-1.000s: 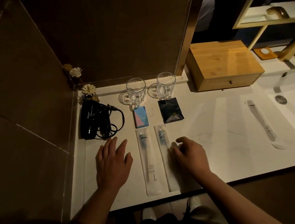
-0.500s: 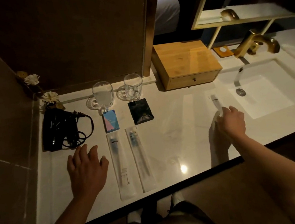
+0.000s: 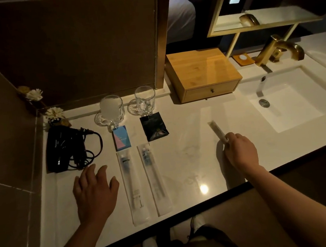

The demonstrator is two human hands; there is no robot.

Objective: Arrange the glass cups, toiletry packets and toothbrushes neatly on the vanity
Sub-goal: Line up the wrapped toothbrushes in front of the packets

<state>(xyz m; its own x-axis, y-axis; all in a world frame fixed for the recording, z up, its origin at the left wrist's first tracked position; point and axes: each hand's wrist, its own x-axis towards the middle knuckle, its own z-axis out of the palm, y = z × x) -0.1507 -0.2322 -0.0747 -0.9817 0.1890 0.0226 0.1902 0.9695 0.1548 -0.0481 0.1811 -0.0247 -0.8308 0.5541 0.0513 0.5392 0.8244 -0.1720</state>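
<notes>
Nearest the front edge of the tabletop (image 3: pixel 182 157), the left hand (image 3: pixel 94 194) is lying palm down with its fingers spread, gripping nothing, just left of the two wrapped toothbrushes. The left toothbrush packet (image 3: pixel 133 185) and the right toothbrush packet (image 3: pixel 154 180) are lying side by side, close together, their lengths running from the front edge toward the back.

Further right, the right hand (image 3: pixel 240 152) is closing its fingers around the near end of a third toothbrush packet (image 3: pixel 216 130), which is pointing away and to the left over the open middle of the tabletop; whether its far end is touching the surface cannot be told.

Behind the left hand, a black hair dryer (image 3: pixel 63 149) with its coiled cord is sitting by the left edge. Just beyond the paired toothbrushes, a blue and pink packet (image 3: pixel 121 137) and a black packet (image 3: pixel 154 128) are lying flat, each in front of a glass cup.

The left glass cup (image 3: pixel 111 110) and the right glass cup (image 3: pixel 145 100) are standing upright on clear coasters near the back edge. White flowers (image 3: pixel 54 113) are occupying the back left corner, and a wooden drawer box (image 3: pixel 203 74) is sitting at the back, between the cups and the sink (image 3: pixel 290 108).
</notes>
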